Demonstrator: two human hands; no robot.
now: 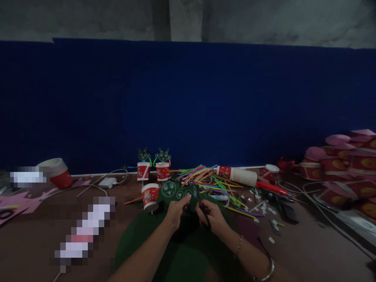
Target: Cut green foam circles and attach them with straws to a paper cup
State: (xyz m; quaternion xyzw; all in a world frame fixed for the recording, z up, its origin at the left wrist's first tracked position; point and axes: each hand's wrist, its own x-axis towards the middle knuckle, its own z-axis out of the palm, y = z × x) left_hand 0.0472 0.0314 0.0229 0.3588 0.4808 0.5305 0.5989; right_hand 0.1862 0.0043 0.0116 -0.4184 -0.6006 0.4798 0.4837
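Green sheet (169, 190), drawn with white outlines, sits before us at the middle of the bench (38, 239); our left hand (176, 213) pinches it, and our right hand (212, 214) grips what look like dark scissors (208, 223) at its right side. We would do well to hold the blades to a white line and turn the sheet rather than twist the wrist. Left to right, we count one nested stack of red cups (60, 176), one white adapter (107, 183), two upright cups (162, 172) bearing two green figures (143, 156), one cup in front (150, 196), straws (202, 172) too many to count, one stack lying sideways (241, 176), one lone cup (269, 172), and a red-and-pink pile (337, 164) too blurred to tally.
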